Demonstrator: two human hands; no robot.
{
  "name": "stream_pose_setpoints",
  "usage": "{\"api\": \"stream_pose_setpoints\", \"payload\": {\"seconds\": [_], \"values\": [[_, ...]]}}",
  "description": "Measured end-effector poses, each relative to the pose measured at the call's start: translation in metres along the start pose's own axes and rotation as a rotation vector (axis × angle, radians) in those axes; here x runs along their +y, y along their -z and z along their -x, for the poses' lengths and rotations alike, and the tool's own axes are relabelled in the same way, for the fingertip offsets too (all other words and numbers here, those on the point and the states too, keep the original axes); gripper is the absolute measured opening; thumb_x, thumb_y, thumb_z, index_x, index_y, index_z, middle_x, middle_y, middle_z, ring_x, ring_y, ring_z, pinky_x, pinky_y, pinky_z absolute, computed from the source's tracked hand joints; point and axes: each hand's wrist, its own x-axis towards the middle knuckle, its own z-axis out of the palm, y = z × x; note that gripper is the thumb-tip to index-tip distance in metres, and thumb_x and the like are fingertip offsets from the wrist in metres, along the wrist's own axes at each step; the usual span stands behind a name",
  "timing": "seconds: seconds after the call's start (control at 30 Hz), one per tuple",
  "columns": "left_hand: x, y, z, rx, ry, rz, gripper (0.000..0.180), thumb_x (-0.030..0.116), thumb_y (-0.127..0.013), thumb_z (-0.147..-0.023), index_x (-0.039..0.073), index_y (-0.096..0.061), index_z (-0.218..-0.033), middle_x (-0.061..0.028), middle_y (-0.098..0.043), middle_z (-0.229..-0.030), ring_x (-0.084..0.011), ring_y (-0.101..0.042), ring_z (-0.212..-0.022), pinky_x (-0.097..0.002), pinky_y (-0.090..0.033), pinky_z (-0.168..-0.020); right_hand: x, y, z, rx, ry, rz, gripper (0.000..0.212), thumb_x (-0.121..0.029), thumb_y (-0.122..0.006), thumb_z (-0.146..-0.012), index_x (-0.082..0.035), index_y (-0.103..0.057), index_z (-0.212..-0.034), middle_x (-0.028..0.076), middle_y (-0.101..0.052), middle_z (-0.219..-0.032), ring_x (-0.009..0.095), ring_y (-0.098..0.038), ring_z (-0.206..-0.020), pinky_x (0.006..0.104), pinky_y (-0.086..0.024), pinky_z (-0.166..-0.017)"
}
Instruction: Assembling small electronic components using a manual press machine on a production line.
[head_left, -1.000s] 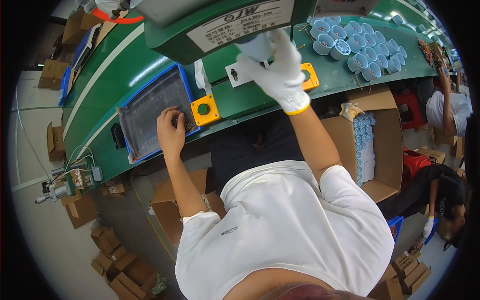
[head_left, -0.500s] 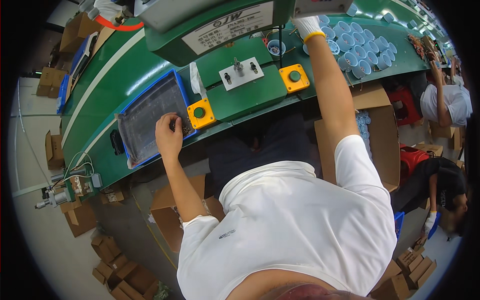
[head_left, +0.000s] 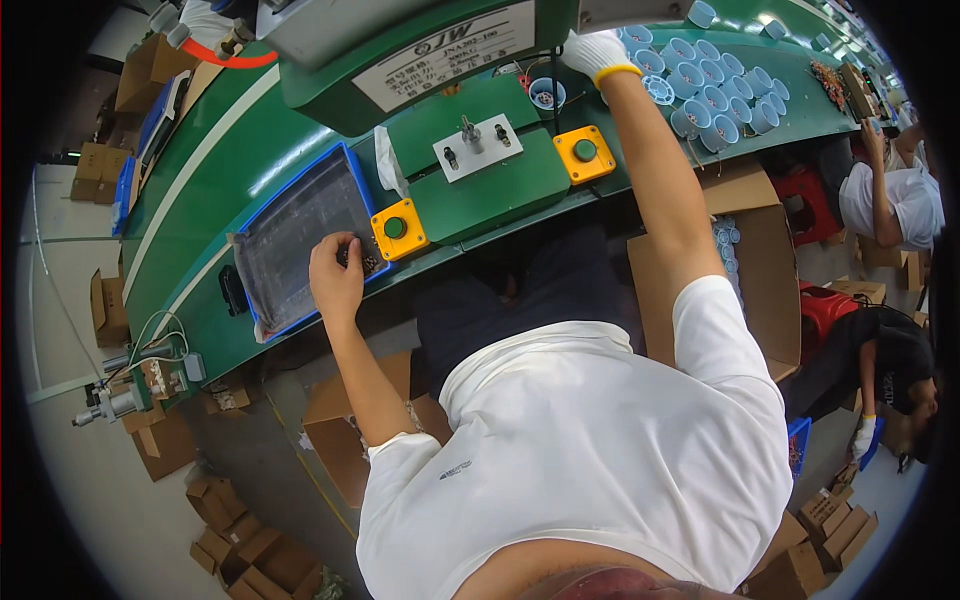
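Observation:
My bare left hand (head_left: pixel 336 277) is in the near right corner of a blue-rimmed tray (head_left: pixel 258 225). Its fingers curl over small dark parts (head_left: pixel 369 263); whatever they pinch is too small to name. My right hand (head_left: pixel 597 54), in a white glove with a yellow cuff, reaches beyond the press at the far side. The press head (head_left: pixel 440 62) covers its fingertips, so its grip is hidden. A light blue cup (head_left: pixel 545 94) with small pieces inside stands just nearer than that hand. Several more blue cups (head_left: pixel 711 103) crowd to its right.
Between my arms is a green press base with a metal fixture plate (head_left: pixel 478 148), flanked by a left yellow button box (head_left: pixel 399 229) and a right one (head_left: pixel 584 155). A cardboard box (head_left: pixel 765 290) holding blue cups stands at right. Co-workers (head_left: pixel 882 200) are farther right.
My right hand has shifted a little left, away from the crowded cups. The left hand stays at the tray corner, its fingers slightly more curled. The view has shifted slightly.

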Motion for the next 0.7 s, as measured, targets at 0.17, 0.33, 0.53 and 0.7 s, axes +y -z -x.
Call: {"api": "stream_pose_setpoints", "payload": {"seconds": [0.17,0.33,0.53,0.7], "values": [[0.014,-0.003,-0.01,0.001,0.0,0.029,0.013,0.015,-0.077,-0.1,0.004,-0.076,-0.107,-0.0136,-0.078,-0.11,-0.0359,-0.072,-0.11,-0.0446,-0.055,-0.096,-0.023,0.116,0.113,0.113,0.05,-0.226,0.048,-0.018,-0.083,-0.089,-0.019,-0.077,-0.137,0.011,-0.075,-0.138,0.036,-0.073,-0.124,0.0478,-0.058,-0.11],[0.015,-0.003,-0.011,-0.019,-0.003,0.036,0.013,0.016,-0.076,-0.1,0.004,-0.077,-0.107,-0.0141,-0.078,-0.108,-0.0362,-0.072,-0.108,-0.0443,-0.056,-0.095,-0.031,0.111,0.137,0.003,0.265,-0.158,0.028,-0.025,-0.081,-0.093,-0.026,-0.083,-0.12,0.006,-0.058,-0.164,0.036,-0.052,-0.152,0.0473,-0.047,-0.125],[0.008,-0.004,-0.007,0.004,0.014,0.023,0.013,0.016,-0.076,-0.101,0.005,-0.076,-0.107,-0.015,-0.077,-0.106,-0.0374,-0.073,-0.105,-0.0455,-0.056,-0.093,-0.024,0.117,0.139,0.123,0.091,-0.523,0.02,-0.026,-0.075,-0.1,-0.007,-0.077,-0.104,0.016,-0.066,-0.153,0.039,-0.064,-0.137,0.0477,-0.051,-0.116],[0.013,-0.004,-0.01,-0.002,0.046,0.028,0.013,0.016,-0.076,-0.101,0.005,-0.077,-0.107,-0.0156,-0.077,-0.105,-0.0374,-0.074,-0.101,-0.0453,-0.056,-0.09,-0.111,0.136,0.198,0.698,-0.179,-1.635,0.047,-0.002,-0.079,-0.1,0.004,-0.056,-0.14,0.017,-0.071,-0.136,0.019,-0.072,-0.12,0.0351,-0.059,-0.104]]}}
